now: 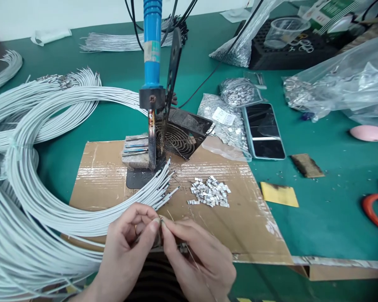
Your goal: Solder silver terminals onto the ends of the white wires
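Near the front edge of the cardboard, my left hand and my right hand meet at the fingertips. Both pinch, thumb against finger, around a tiny item hidden between them. A thin silvery wire, resembling solder wire, runs through my right hand and down out of view. Just beyond my left hand, a coiled bundle of white cables ends in a fan of dark tips. A blue-handled soldering iron stands upright in its stand, tip down, beyond the cable ends. To its right lies a pile of small metal pieces.
A cardboard sheet covers the green table. Behind the iron leans a black fan. On the right are bags of metal pieces, a phone, a yellow sponge and red-handled scissors. More cable coils fill the left.
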`<state>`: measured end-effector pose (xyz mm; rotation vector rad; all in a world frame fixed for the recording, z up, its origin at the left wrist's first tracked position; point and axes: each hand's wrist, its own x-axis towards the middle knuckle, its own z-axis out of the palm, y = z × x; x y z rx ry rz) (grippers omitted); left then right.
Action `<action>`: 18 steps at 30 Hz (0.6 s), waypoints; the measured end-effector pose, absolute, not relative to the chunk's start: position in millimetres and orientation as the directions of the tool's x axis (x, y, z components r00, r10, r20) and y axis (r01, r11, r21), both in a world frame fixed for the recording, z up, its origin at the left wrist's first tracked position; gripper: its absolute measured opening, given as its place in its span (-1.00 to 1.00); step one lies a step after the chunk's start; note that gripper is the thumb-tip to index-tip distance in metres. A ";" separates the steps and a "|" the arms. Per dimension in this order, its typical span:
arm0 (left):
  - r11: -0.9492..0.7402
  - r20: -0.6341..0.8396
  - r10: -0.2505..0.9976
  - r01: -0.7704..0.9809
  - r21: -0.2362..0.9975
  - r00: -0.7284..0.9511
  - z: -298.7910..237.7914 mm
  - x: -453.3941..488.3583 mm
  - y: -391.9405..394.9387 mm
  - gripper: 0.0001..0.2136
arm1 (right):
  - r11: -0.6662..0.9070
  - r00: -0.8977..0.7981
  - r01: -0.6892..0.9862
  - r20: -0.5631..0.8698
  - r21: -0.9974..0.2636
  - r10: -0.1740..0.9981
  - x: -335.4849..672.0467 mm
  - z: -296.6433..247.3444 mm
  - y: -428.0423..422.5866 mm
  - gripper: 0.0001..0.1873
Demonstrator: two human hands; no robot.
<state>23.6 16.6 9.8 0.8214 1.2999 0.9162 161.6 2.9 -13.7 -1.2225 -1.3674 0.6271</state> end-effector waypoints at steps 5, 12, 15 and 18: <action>0.444 -0.444 0.895 -0.139 0.885 0.033 11.2 21.5 21.3 -0.75 | 0.338 0.109 0.291 0.382 -0.895 0.918 170.2 -8.1 6.1 -0.60; 0.399 -0.401 0.915 -0.035 0.916 -0.040 16.2 23.5 26.3 -0.89 | 0.020 0.211 0.024 0.024 -1.000 0.977 176.8 -4.2 9.8 -0.86; 0.380 -0.376 0.923 0.031 0.924 -0.083 18.1 25.7 26.0 -0.91 | -0.043 0.272 -0.066 -0.059 -0.997 0.960 179.9 0.3 12.6 -0.89; 0.369 -0.358 0.926 0.086 0.925 -0.124 19.2 28.3 25.9 -0.91 | 0.006 0.260 -0.071 -0.012 -0.997 0.965 180.4 4.0 16.1 -0.86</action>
